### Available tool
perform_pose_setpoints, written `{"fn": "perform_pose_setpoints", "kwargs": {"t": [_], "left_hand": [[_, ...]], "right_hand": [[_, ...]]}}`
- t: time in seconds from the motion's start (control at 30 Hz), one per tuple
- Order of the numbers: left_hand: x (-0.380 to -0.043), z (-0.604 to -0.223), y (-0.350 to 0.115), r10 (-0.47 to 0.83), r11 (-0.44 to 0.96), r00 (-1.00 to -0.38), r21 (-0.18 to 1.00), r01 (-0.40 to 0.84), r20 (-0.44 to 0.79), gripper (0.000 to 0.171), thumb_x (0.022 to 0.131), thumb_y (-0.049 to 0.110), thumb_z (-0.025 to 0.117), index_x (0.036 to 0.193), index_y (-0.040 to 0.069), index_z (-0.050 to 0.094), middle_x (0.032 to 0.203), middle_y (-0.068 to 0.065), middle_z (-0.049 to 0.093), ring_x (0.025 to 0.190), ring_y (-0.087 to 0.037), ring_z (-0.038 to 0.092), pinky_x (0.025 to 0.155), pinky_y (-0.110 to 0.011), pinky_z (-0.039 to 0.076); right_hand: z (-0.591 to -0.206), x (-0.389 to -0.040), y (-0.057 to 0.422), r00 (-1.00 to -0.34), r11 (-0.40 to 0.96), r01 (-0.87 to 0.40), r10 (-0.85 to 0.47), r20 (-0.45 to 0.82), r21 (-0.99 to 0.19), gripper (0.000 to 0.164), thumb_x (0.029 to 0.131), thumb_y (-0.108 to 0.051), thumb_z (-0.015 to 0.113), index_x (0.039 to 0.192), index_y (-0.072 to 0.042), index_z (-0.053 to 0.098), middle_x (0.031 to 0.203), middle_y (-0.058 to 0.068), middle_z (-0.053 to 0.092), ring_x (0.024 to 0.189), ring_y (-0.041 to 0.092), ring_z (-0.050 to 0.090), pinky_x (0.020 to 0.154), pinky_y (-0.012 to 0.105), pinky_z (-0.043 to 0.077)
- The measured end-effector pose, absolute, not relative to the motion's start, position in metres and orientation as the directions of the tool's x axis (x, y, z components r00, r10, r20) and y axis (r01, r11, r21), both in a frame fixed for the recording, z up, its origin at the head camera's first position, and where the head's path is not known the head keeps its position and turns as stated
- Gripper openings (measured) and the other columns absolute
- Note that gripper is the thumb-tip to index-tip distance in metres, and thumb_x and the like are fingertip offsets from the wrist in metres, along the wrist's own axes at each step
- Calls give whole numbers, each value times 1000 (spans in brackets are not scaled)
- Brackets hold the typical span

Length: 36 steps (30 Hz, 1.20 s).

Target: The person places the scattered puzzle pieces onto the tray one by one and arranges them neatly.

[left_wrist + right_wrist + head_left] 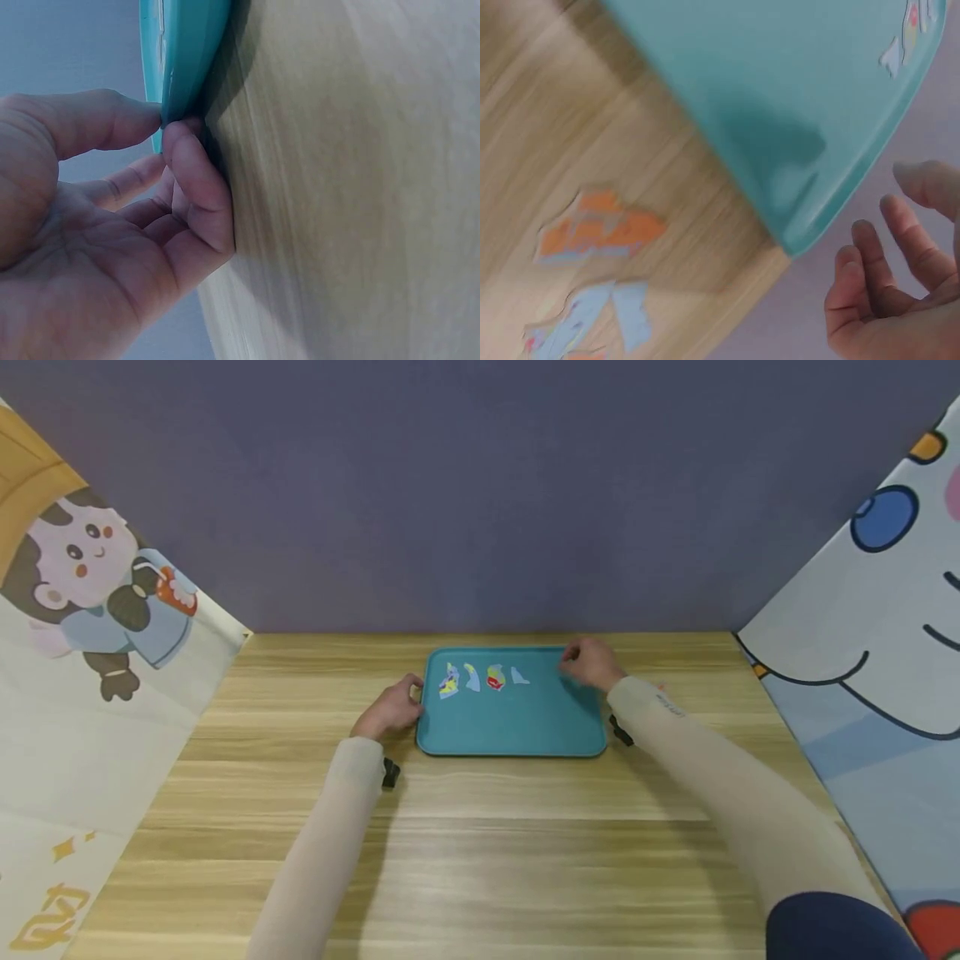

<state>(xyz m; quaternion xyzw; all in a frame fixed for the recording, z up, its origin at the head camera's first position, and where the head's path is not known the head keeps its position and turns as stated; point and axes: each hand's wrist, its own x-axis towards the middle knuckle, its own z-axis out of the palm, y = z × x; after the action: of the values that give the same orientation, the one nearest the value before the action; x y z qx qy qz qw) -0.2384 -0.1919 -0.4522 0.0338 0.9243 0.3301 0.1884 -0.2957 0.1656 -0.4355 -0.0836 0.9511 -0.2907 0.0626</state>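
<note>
A teal tray (517,727) lies on the wooden table. My left hand (395,707) pinches its left rim; in the left wrist view the thumb (112,120) is on top of the rim and curled fingers are under it. Several flat, irregular printed pieces stand in a row along the tray's back, among them a red-and-yellow piece (496,677) and a small pale blue piece (519,676). Over the tray's back right corner hovers my right hand (592,665). Its fingers look loosely bent and apart in the right wrist view, with nothing seen between them.
Right of the tray, an orange piece (600,229) and pale blue pieces (632,315) lie on the table, mostly hidden by my right arm in the head view. A dark wall (480,493) rises behind the table, with printed panels (795,610) at both sides.
</note>
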Motion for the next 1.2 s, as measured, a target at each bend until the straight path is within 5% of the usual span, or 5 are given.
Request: {"fn": "perform_pose_setpoints", "kwargs": {"t": [0.47,0.83,1.2], "left_hand": [[-237,-453,-192,189,774,-926,630,-64,-327,49,89,9,53,136,6,36,87,-11,60,73,-21,56,64,-32,46],[-237,-452,-192,197,776,-929,629,-48,-314,48,90,9,52,136,5,37,85,-11,60,71,-21,55,63,-33,45],[-237,-452,-192,196,782,-931,621,-41,-308,49,90,9,52,137,5,37,90,-12,61,76,-22,56,66,-33,45]], "right_hand": [[-429,-287,215,-983,782,-150,-184,5,-604,23,87,-13,65,100,5,65,103,21,61,95,34,56,83,46,44],[-431,-274,258,-982,778,-44,-148,-115,-627,26,89,-13,61,107,5,60,103,22,58,77,33,58,64,42,51],[-452,-260,295,-988,819,-81,-141,-63,-568,28,83,-12,65,103,8,62,101,25,62,91,38,57,78,48,45]]}}
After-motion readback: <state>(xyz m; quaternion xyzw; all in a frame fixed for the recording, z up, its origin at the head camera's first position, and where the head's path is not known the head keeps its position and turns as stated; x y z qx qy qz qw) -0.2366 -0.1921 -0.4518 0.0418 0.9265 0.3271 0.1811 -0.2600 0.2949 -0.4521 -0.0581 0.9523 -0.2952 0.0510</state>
